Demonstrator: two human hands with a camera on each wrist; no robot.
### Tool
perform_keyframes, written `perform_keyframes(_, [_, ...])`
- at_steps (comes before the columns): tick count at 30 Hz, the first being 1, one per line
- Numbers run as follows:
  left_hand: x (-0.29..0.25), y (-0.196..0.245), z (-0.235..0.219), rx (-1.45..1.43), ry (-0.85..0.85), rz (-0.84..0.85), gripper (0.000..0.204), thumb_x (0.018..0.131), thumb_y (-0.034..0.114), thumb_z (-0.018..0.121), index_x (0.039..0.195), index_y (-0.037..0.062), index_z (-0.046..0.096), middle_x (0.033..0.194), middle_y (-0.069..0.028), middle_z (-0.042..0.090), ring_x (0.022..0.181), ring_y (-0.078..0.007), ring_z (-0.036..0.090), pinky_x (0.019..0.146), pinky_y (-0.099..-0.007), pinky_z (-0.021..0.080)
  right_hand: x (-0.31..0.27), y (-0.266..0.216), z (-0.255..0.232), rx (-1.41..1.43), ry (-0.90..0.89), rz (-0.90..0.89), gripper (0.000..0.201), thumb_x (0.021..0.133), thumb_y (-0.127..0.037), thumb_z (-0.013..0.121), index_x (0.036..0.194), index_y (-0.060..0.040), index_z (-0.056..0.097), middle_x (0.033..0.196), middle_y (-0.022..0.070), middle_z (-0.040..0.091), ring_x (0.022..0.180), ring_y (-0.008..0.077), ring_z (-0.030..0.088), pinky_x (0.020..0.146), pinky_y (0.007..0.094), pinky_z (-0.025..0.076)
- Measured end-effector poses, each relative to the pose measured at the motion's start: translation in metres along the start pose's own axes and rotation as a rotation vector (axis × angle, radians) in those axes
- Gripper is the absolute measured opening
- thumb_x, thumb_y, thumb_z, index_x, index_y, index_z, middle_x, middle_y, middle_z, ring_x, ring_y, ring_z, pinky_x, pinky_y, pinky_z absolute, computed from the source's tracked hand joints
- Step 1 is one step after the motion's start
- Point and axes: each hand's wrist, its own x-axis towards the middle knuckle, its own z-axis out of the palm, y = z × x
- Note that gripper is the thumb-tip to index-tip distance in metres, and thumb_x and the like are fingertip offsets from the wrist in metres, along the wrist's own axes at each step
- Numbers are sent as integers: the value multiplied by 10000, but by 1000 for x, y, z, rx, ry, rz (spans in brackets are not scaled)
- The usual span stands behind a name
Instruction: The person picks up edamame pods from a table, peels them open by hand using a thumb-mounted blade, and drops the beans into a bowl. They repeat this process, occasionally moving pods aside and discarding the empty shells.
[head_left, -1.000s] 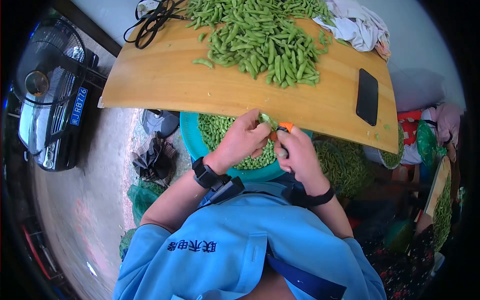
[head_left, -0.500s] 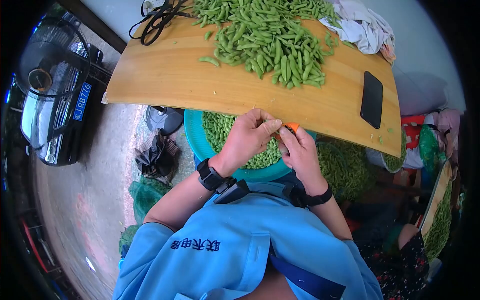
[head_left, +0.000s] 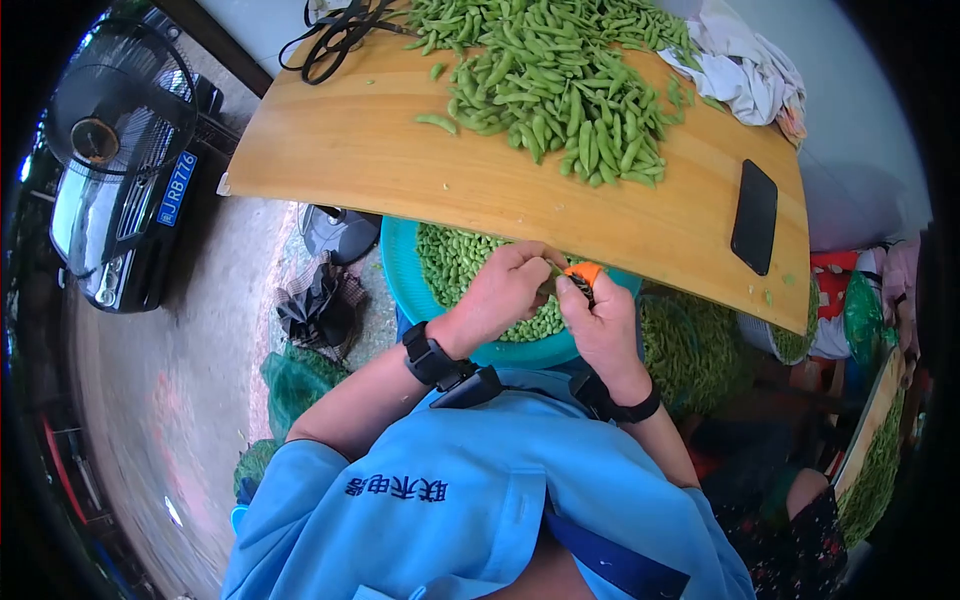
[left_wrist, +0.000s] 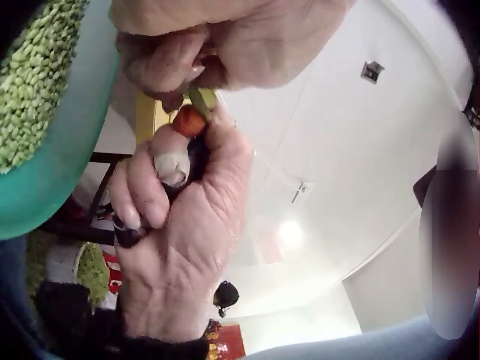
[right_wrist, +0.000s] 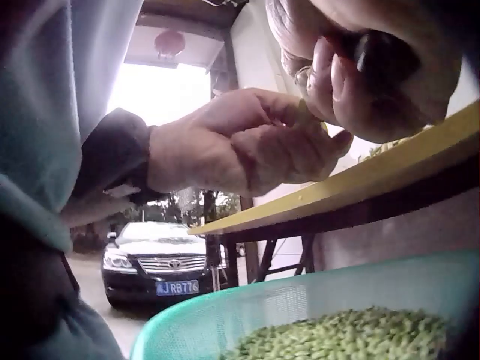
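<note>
My left hand pinches a green soybean pod between thumb and fingers, just over the near table edge. Close against it, my right hand has its fingers curled round a small black tool with an orange end. In the left wrist view the pod meets that orange end at the right thumb. A pale wrap covers one right fingertip. Most of the tool is hidden in the palm, so its kind I cannot tell. Below the hands, a green basin holds shelled beans.
A wooden table bears a heap of pods, a phone, a black cord and a white cloth. More pods lie in a heap at the right. A fan stands left, near a car.
An open pod showed in my left fingers a second ago; half a second ago the fingers hid what they held. Now a pod shows at the orange end. The head view has shifted slightly.
</note>
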Motion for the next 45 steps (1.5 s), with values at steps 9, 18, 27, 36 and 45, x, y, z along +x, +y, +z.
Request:
perform_keyframes(9, [-20,11,-22,827,117,599,209,859,105,532,1023,11,619,934,-147,622,852,-294,595,769,-359,483,-44,16,-86,19,318,329,99,870,-97,567,910,-9,592,654,-15,531,511,25,446,436,177,333])
perform_keyframes(18, [73,63,-154,1218,721,823,263,840,89,561,1098,62,608,1034,-131,599,951,-309,571,784,-373,457,-141,141,-174,-571,480,460,274,939,-240,485,942,31,527,616,72,487,488,139,461,460,299,391])
perform_keyframes(27, [16,48,-89,771,443,419,156,820,105,634,940,19,582,767,-68,606,607,-145,579,552,-277,470,-66,1,-92,-12,205,432,325,936,-151,460,1227,-8,481,701,-5,508,574,86,457,511,242,385])
perform_keyframes(36, [-7,16,-23,-423,22,200,157,903,108,552,1002,0,608,746,-17,562,639,-91,528,595,-230,460,5,-31,12,76,-135,34,406,947,-116,442,1340,-26,390,721,-1,508,573,71,443,495,226,378])
perform_keyframes(45, [-5,11,-10,-383,107,280,148,893,113,574,961,-12,615,725,-15,570,619,-84,521,588,-239,489,-2,-39,6,442,-126,274,370,973,-169,417,1318,-33,413,692,-9,481,540,33,394,449,173,307])
